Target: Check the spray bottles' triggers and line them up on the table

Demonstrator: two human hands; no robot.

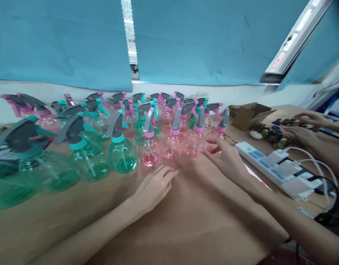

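My left hand rests low over the brown tabletop, holding nothing, its fingers loosely stretched out. Just beyond it stands a pink spray bottle with a grey trigger head. My right hand has its thumb and fingers apart in front of the rightmost pink spray bottle, covering part of its body; I cannot tell whether they touch. Between the hands stand two more pink bottles, one nearer and another. Green spray bottles, including one, continue the front row leftward.
More spray bottles crowd behind toward the wall. On the right lie a white power strip with plugged-in chargers and cables, and an open cardboard box. Another person's hands are over small gold-coloured pieces. Blue sheeting covers the window.
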